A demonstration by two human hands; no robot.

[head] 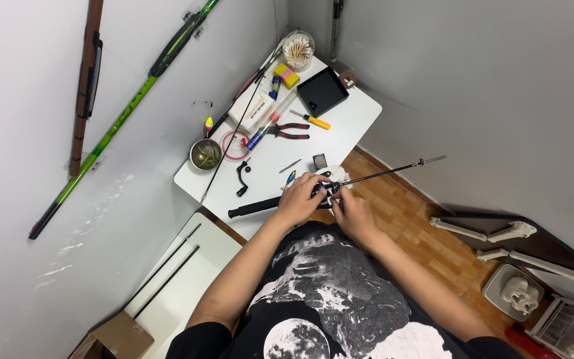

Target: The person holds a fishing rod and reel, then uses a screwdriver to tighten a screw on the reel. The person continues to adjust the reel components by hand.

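A black fishing rod (386,173) lies across the near edge of the white table (353,113), its handle end (247,211) pointing left and its thin tip sticking out right over the floor. My left hand (300,198) grips the rod at its reel seat. My right hand (350,211) closes on the same spot from the right, fingers pinched at a small black part between the hands. A white cloth (337,175) shows just behind my fingers.
On the table lie red-handled pliers (290,131), a yellow-handled screwdriver (313,120), a black tray (323,90), a black reel handle (242,178), a metal bowl (205,153) and a cup of sticks (298,50). A green rod (127,106) leans on the left wall.
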